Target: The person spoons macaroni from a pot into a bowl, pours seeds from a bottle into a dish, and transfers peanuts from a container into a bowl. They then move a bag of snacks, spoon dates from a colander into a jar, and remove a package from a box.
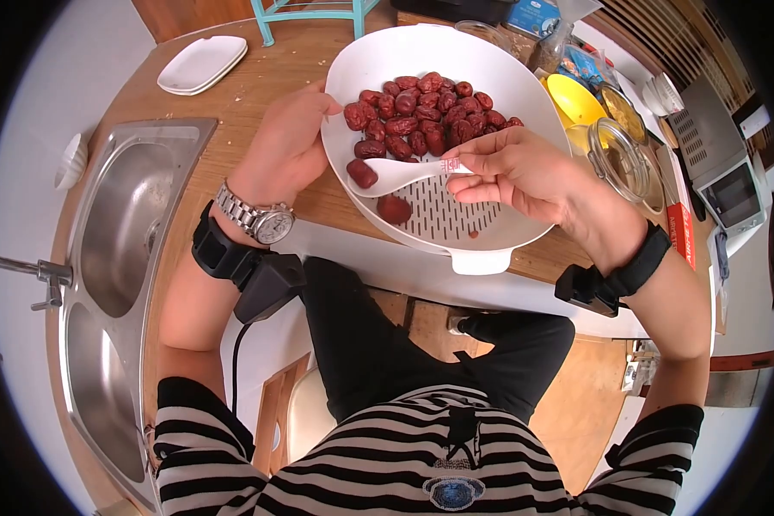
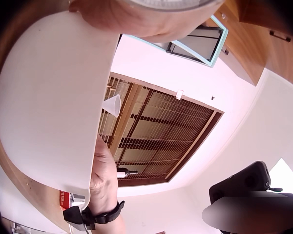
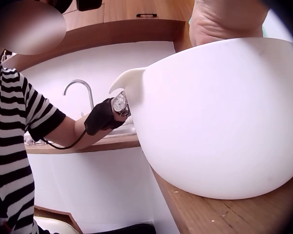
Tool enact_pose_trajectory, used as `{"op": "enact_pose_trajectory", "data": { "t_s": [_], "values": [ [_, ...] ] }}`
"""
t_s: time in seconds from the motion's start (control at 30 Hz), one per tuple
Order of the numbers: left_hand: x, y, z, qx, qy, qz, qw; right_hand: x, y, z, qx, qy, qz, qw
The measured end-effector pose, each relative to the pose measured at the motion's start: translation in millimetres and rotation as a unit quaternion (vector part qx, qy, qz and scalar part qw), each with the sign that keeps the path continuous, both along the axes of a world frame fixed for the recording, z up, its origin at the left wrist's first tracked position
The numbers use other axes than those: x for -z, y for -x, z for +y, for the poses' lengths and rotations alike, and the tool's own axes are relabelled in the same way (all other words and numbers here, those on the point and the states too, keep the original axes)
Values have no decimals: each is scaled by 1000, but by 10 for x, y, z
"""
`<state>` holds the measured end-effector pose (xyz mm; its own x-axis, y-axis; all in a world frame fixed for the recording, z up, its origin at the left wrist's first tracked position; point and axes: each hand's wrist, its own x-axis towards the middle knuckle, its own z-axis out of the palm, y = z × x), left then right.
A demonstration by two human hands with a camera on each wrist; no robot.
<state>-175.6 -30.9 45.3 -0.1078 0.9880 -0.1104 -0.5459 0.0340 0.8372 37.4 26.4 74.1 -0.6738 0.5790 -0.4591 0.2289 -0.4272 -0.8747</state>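
A white oval drain basket (image 1: 507, 77) with a slotted floor holds many wrinkled red dates (image 1: 426, 107), heaped toward its far side. My left hand (image 1: 284, 138) grips its left rim. My right hand (image 1: 516, 172) reaches over the basket and pinches the handle of a white spoon (image 1: 396, 175), which has red marks near the fingers. One date (image 1: 361, 174) sits at the spoon's bowl, and another reddish-brown one (image 1: 394, 209) lies nearer me on the slotted floor. Both wrist views show mostly the smooth outer wall (image 3: 219, 117) of the basket, with its contents hidden.
Left of the wooden counter (image 1: 232, 112) is a steel double sink (image 1: 120, 232) with a tap (image 1: 47, 273). White plates (image 1: 202, 64) lie at the back left beside a turquoise rack (image 1: 310, 13). A yellow bowl (image 1: 574, 99) and an open glass jar (image 1: 619, 159) stand on the right.
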Motion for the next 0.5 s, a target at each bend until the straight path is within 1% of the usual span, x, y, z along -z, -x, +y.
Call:
{"op": "enact_pose_trajectory", "data": {
  "t_s": [0.13, 0.23, 0.3, 0.37, 0.47, 0.5],
  "values": [
    [-19, -32, -13, -9, -4, 3, 1000, -17, -35, -13, 8, 11, 6, 1000],
    [19, 9, 7, -9, -4, 4, 1000, -105, -139, -36, 15, 7, 36, 999],
    [52, 37, 27, 0, -7, -3, 1000, -251, -280, -63, 54, -7, 67, 996],
    [20, 13, 1, -1, -6, -6, 1000, -367, -535, -25, 42, -10, 119, 992],
    [47, 34, 20, 1, -7, -9, 1000, -640, -905, -90, 103, -66, 116, 986],
    [67, 53, 29, 5, -11, -9, 1000, -698, -1050, -105, 140, -124, 96, 978]
  ]
}}
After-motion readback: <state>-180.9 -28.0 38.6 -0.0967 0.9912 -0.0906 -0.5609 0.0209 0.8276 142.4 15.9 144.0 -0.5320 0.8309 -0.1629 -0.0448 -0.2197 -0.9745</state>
